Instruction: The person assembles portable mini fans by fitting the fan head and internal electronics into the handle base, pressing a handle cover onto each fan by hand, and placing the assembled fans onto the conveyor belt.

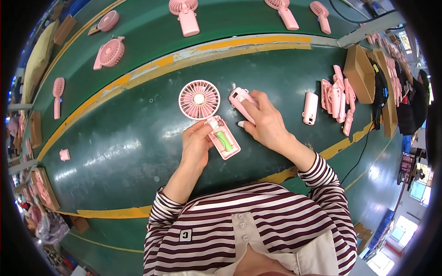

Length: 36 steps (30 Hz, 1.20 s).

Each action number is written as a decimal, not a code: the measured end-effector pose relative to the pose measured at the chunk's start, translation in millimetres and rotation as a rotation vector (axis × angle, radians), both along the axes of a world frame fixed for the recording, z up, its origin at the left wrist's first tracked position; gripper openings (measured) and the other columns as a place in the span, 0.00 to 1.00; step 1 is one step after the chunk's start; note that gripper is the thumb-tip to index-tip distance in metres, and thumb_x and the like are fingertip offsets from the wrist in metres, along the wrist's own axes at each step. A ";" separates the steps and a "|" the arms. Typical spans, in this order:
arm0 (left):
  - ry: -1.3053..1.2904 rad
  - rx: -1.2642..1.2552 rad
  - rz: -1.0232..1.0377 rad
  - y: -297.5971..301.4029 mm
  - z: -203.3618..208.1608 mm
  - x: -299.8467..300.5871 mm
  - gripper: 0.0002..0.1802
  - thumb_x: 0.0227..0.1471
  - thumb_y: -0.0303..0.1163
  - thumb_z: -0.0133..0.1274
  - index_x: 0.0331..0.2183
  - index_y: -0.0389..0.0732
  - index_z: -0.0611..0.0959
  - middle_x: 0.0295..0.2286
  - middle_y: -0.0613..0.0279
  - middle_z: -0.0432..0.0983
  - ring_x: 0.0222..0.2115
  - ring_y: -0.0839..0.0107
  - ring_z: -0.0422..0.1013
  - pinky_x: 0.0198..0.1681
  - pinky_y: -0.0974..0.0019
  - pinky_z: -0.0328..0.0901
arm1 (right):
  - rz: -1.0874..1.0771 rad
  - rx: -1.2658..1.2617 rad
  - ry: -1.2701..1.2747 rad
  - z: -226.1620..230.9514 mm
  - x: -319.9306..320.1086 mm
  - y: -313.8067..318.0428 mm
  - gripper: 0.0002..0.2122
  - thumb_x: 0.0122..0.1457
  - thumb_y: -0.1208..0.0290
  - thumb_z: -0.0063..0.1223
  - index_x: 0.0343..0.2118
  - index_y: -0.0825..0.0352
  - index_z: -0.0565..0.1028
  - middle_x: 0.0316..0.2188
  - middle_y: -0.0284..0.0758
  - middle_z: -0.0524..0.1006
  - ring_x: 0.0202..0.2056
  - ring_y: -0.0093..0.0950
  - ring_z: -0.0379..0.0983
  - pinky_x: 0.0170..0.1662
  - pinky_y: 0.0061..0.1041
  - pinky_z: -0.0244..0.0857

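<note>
My left hand (195, 141) grips a pink handheld fan (199, 99) at the neck, its round grille toward the far side. The fan's handle is open, showing a green battery (225, 141) and thin wires inside the pink shell. To the right of it, my right hand (268, 123) is closed around a pink handle cover (240, 97), thumb and fingers on its two sides. That cover is apart from the fan. Farther right, another pink handle cover (310, 108) lies on the green table.
A pile of pink handle parts (338, 96) lies at right, beside a cardboard box (359, 73). Pink fans (188, 20) rest on the green surface beyond a yellow-edged rail (207, 46). A small pink piece (65, 155) lies at left. A black cable (363, 154) hangs at right.
</note>
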<state>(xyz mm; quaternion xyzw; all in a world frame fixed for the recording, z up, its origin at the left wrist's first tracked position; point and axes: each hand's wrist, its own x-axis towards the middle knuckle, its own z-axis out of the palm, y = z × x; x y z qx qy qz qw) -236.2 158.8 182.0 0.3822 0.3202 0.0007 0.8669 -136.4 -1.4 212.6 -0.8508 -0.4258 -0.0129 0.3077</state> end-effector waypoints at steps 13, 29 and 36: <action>-0.013 -0.109 0.038 2.8 5.6 -1.7 0.15 0.48 0.34 0.44 0.35 0.32 0.74 0.31 0.55 0.73 0.30 0.69 0.72 0.34 0.66 0.68 | -0.115 -0.125 0.038 37.5 -44.4 8.5 0.23 0.34 0.69 0.56 0.38 0.69 0.68 0.26 0.39 0.67 0.26 0.37 0.67 0.26 0.33 0.64; -0.094 -0.203 0.081 2.7 1.2 -3.0 0.22 0.52 0.44 0.41 0.38 0.33 0.72 0.32 0.57 0.72 0.31 0.69 0.71 0.34 0.68 0.66 | 0.034 -0.182 -0.005 24.1 -53.7 43.1 0.21 0.35 0.70 0.56 0.35 0.73 0.67 0.26 0.41 0.68 0.26 0.35 0.68 0.22 0.29 0.65; -0.043 -0.054 0.012 0.4 8.0 -3.3 0.17 0.49 0.35 0.48 0.37 0.31 0.76 0.30 0.57 0.73 0.28 0.71 0.71 0.30 0.69 0.67 | 0.066 -0.176 -0.050 20.2 -52.4 43.3 0.20 0.35 0.69 0.56 0.33 0.73 0.67 0.26 0.40 0.67 0.26 0.34 0.67 0.21 0.28 0.65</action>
